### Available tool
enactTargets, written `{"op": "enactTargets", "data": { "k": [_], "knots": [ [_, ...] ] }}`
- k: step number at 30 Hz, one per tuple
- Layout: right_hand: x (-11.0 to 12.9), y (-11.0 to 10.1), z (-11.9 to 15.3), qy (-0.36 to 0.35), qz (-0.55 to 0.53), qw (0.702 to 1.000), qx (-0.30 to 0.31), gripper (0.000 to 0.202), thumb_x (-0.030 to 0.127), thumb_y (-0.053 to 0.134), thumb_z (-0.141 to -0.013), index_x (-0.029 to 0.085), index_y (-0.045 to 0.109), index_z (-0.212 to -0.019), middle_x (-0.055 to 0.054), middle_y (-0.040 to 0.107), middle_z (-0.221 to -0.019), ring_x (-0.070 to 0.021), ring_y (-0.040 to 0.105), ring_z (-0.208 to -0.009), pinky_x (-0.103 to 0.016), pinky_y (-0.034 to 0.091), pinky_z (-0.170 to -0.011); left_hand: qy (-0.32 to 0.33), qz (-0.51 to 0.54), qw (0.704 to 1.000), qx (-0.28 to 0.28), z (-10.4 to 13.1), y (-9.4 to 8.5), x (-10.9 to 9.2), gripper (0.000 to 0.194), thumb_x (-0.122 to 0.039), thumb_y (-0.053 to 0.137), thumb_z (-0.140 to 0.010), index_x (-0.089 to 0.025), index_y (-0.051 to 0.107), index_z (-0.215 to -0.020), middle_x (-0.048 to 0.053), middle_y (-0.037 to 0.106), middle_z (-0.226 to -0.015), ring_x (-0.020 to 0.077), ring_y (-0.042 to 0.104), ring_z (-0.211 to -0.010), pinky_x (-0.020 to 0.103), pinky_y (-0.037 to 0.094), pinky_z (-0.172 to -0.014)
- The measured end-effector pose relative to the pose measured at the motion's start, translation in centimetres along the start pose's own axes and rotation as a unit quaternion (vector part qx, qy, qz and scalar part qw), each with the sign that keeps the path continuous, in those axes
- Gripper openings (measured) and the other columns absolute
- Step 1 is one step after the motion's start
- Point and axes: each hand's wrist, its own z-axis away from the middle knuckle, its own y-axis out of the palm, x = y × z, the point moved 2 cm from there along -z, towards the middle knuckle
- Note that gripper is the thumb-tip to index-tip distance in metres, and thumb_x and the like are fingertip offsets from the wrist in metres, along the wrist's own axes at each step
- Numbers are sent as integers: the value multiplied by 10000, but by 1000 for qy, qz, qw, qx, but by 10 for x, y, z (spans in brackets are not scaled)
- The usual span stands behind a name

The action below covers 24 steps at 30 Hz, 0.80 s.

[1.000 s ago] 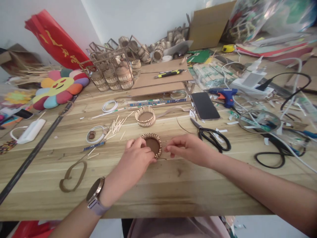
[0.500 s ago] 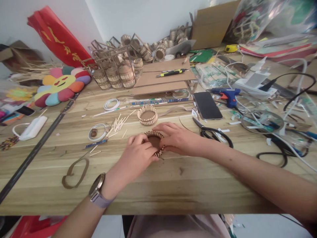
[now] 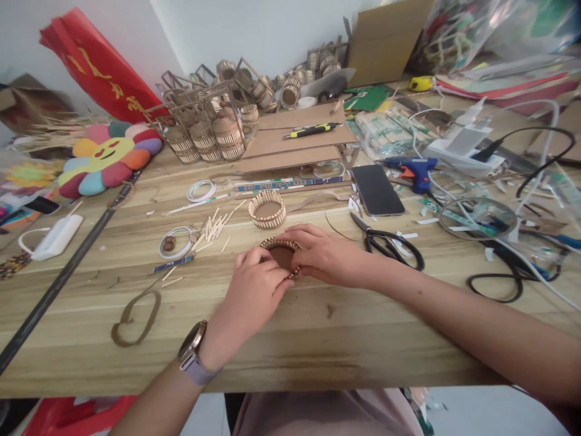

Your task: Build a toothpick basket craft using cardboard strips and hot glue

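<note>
Between my hands on the table sits a small round basket [image 3: 282,254] with a brown floor and a wall of short wooden sticks. My left hand [image 3: 258,280] grips its left and near rim, the fingers bent over the wall. From the right, my right hand [image 3: 323,255] has its fingers curled round the far and right rim. Much of the wall is hidden under both hands. Just beyond stands a second round basket [image 3: 267,210] of pale sticks, touched by neither hand. Loose short sticks [image 3: 215,229] lie to its left.
Scissors [image 3: 393,245], a phone [image 3: 377,190] and a blue glue gun [image 3: 415,172] lie to the right, among cables. On the left are a tape roll [image 3: 176,243], a brown strip loop [image 3: 136,321] and a long dark bar [image 3: 63,275]. Cardboard [image 3: 295,148] and finished baskets [image 3: 204,136] stand behind.
My left hand and wrist have shifted slightly to the right around the near rim. My right hand keeps its hold. The whole view has moved a little.
</note>
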Motion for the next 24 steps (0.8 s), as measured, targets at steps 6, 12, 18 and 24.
{"op": "enactTargets", "data": {
  "k": [6,12,18,24],
  "knots": [
    [1,3,1,-4,-8,1000,-5,144,162,619,-885,188,712,-779,-128,565,-1342,-296,433,-1295,-509,437,-1048,-22,30,999,-40,1,5,0,119,-176,672,-854,-228,755,-785,20,761,-846,289,542,-1005,461,414,-843],
    [4,4,3,-4,-24,999,-26,143,133,612,-882,170,703,-778,-147,586,-1326,-291,460,-1275,-490,442,-1044,-23,83,995,-44,-3,4,-1,160,-118,667,-817,-197,711,-686,20,742,-777,280,518,-1011,445,446,-882],
    [5,0,7,-13,-23,999,-36,133,153,608,-894,184,700,-804,-132,592,-1329,-281,479,-1262,-490,443,-1037,10,100,995,-19,-5,-3,2,117,-163,685,-837,-217,713,-737,2,739,-786,298,480,-1090,483,407,-937],
    [4,-1,15,12,33,999,-36,113,178,609,-901,194,710,-852,-111,590,-1351,-298,468,-1275,-512,446,-1017,18,82,996,-5,-10,-2,5,93,-178,728,-825,-252,740,-881,-1,752,-907,297,491,-1111,511,377,-954]
  ]
}}
